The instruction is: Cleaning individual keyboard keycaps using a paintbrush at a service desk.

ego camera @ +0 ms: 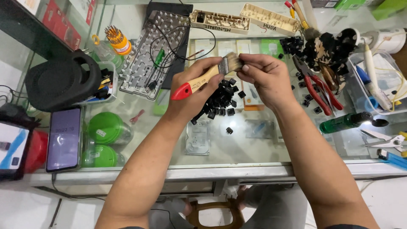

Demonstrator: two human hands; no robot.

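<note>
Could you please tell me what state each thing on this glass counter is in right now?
Left hand: gripping the paintbrush.
Right hand: fingertips pinched at the bristles.
Black keycaps: loose, piled.
Keyboard plate: stripped of keys, lying flat.
Red pliers: lying with handles spread.
Phone: screen lit.

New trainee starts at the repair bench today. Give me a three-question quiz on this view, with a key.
1. True or false: the left hand holds a paintbrush with a red-tipped wooden handle.
2. What does the right hand touch? A) the brush bristles B) the red-handled pliers C) the green bottle
3. Fill in: the pile of black ______ lies on the glass counter below both hands.

Key: 1 true; 2 A; 3 keycaps.
</note>
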